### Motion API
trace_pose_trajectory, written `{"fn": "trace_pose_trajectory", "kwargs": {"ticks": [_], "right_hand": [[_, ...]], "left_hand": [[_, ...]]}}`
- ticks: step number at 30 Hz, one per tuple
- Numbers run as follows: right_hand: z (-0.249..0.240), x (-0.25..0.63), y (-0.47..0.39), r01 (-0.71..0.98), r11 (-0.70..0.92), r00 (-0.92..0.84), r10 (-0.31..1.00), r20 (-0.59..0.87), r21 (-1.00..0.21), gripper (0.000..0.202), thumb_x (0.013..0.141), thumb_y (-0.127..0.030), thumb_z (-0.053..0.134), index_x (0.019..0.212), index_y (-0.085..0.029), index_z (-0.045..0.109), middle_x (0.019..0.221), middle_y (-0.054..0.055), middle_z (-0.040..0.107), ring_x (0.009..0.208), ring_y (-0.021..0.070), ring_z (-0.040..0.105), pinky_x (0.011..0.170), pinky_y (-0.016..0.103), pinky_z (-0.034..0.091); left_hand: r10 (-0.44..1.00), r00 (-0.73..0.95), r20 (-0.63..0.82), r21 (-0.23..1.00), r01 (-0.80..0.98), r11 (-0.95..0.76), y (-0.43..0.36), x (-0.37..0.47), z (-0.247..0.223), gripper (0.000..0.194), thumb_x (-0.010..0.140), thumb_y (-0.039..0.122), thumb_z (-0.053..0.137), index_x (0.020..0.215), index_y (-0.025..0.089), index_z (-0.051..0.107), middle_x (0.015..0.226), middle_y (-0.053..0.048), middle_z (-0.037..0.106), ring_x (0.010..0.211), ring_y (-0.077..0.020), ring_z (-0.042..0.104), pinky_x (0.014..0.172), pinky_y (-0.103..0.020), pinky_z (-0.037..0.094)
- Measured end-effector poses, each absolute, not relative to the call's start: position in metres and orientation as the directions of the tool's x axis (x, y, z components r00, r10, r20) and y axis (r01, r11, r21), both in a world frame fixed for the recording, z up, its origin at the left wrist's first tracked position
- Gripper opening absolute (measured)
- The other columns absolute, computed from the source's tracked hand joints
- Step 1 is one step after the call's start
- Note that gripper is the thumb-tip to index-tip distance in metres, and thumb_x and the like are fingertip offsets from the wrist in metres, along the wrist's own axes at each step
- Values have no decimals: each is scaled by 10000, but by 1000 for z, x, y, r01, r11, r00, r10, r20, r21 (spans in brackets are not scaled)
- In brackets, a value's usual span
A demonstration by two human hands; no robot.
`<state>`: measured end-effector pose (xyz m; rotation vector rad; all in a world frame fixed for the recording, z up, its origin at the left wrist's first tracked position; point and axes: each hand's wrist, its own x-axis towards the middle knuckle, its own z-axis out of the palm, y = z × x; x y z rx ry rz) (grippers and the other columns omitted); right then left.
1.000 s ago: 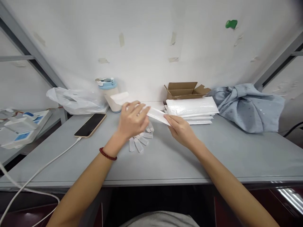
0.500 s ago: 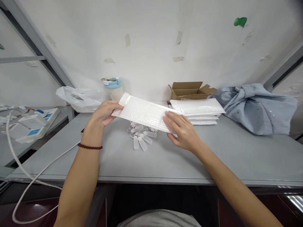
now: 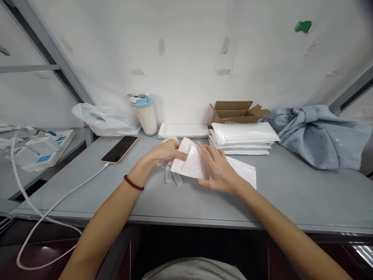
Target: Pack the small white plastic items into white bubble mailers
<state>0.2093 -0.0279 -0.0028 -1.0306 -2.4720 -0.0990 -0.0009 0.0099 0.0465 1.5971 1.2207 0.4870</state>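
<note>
A white bubble envelope point(image 3: 190, 161) is held above the grey table, its left part creased and its right end showing beyond my right hand. My left hand point(image 3: 169, 152) pinches the envelope's left end between thumb and fingers. Across its middle, my right hand point(image 3: 217, 167) grips it, with the thumb below and the fingers on top. Under the envelope lie white tags point(image 3: 176, 178) with small loops, mostly hidden by it and by my left hand.
Behind stand a cup point(image 3: 147, 118), a flat white stack point(image 3: 186, 131), piled envelopes point(image 3: 244, 134) and an open cardboard box point(image 3: 233, 111). Grey cloth point(image 3: 323, 136) lies right. Left are a phone point(image 3: 120, 149) on a white cable point(image 3: 78, 188) and a plastic bag point(image 3: 107, 120).
The envelope has shifted right and is now creased. My left hand has moved right and slightly down, nearer my right hand, uncovering the phone and the flat white stack.
</note>
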Motion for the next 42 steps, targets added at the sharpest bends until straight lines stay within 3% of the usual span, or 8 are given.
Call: {"fn": "trace_pose_trajectory", "kwargs": {"ticks": [4,6,10,14,19,24,32,42], "right_hand": [[0,214,-24,709,688,-587,698,409,-156,866,695,-312,602,1449,-124,219,1241,199,523,1135,351,499,894,496,431],[3,216,-23,717,669,-568,724,392,-196,787,689,-279,597,1406,-120,314,1175,176,573,1059,327,544,845,453,454],[13,223,-22,748,588,-511,807,298,-308,574,719,-244,574,1282,-171,489,1050,94,656,859,250,605,687,334,449],[18,231,-20,782,510,-449,860,244,-359,433,754,-222,554,1186,-197,572,969,47,681,755,201,600,619,286,396],[12,234,-15,777,523,-464,852,244,-349,441,780,-249,557,1217,-183,551,1023,78,665,822,223,607,657,296,414],[7,233,-13,778,519,-469,855,222,-354,452,796,-257,553,1241,-179,528,1040,84,668,845,233,619,667,306,431],[7,230,-14,802,508,-463,861,209,-315,436,801,-246,559,1230,-175,526,1068,102,665,877,245,630,685,314,449],[7,228,-15,808,497,-466,868,173,-317,448,813,-237,555,1253,-161,513,1106,116,647,902,247,619,722,325,447]], "left_hand": [[912,313,-266,843,534,62,2,13,44,260,652,267,664,484,179,486,393,47,417,334,-62,344,330,-210,187],[915,305,-263,829,557,53,2,12,44,325,684,304,649,461,185,446,368,44,398,324,-63,324,342,-219,180],[990,135,-31,798,599,-56,11,-9,48,336,758,410,594,526,170,561,472,-11,574,384,-90,432,404,-234,303],[975,-97,202,736,671,-85,26,-39,47,251,736,364,590,607,152,630,599,-35,655,526,-128,538,529,-252,414],[980,-36,196,630,770,-98,42,-57,34,223,677,333,626,782,147,693,758,-55,694,730,-190,608,643,-276,444],[981,95,171,538,825,-174,45,-62,28,249,701,349,599,839,164,693,812,-53,685,752,-190,595,681,-293,448],[952,148,267,529,803,-273,57,-52,14,338,739,455,576,909,184,686,1010,-66,674,962,-219,571,869,-331,443],[936,134,325,445,852,-276,70,-28,-1,288,717,394,586,840,155,690,941,-92,675,975,-265,559,870,-357,446]]}}
